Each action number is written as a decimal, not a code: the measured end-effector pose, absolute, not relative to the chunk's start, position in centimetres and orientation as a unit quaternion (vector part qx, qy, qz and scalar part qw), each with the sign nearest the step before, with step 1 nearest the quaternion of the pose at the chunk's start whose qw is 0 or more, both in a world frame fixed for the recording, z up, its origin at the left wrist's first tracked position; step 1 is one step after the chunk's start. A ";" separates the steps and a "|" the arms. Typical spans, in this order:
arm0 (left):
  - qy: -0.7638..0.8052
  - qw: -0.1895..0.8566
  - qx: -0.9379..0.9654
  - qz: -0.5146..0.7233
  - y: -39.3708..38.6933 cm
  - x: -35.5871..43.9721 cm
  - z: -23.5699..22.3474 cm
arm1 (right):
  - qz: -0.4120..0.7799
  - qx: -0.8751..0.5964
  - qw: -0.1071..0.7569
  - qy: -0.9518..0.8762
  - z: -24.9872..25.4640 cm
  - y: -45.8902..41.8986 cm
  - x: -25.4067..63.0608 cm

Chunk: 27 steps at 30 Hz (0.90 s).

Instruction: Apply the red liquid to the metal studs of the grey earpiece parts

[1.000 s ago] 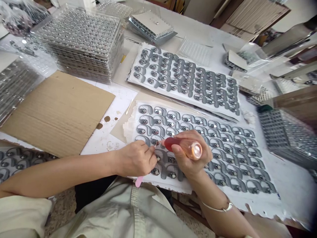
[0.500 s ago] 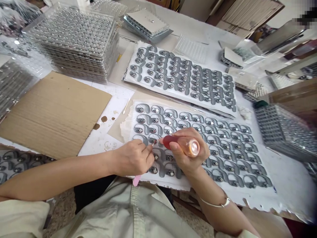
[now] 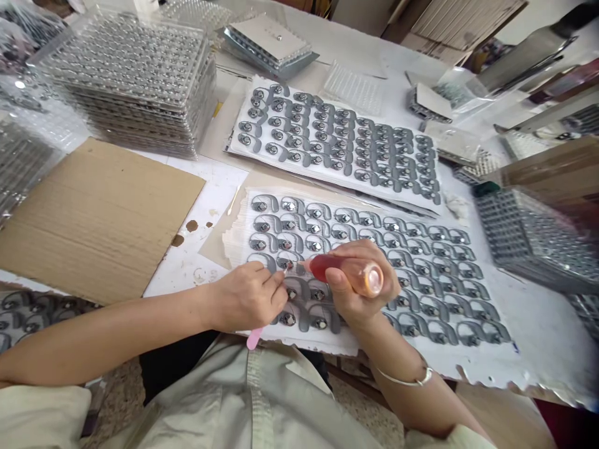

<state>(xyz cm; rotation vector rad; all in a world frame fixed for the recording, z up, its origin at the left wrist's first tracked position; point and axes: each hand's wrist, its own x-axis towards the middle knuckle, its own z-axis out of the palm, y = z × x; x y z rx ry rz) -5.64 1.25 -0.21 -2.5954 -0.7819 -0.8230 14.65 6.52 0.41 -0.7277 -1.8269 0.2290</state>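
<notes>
My right hand [image 3: 362, 280] is closed around a squeeze bottle [image 3: 349, 274] of red liquid, tilted so its narrow nozzle points left. Just left of the nozzle lies a small grey curved piece with a shiny faceted stone [image 3: 288, 264]. My left hand [image 3: 253, 296] is closed in a pinch on a thin tool with a pink handle end [image 3: 254, 338]; its fine tip shows by the same stone, but its kind is mostly hidden. Both hands are over a white paper sheet [image 3: 236, 240] carrying rows of such pieces.
Behind lies a second sheet of similar pieces [image 3: 334, 137]. A tall stack of clear trays [image 3: 126, 81] stands at the back left, near a brown cardboard piece [image 3: 103, 212]. A cotton swab [image 3: 233, 201] lies by the sheet. More trays [image 3: 528, 237] and a steel flask [image 3: 524, 59] are at right.
The whole view has shifted slightly, so the table sits a little further left. The bottle's nozzle is slightly further right from the stone. Both hands keep their grips.
</notes>
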 end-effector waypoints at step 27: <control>-0.311 0.011 -0.906 -0.286 2.0 -6.5 -1.0 | 0.033 -0.259 0.509 -0.820 1.0 6.1 14.5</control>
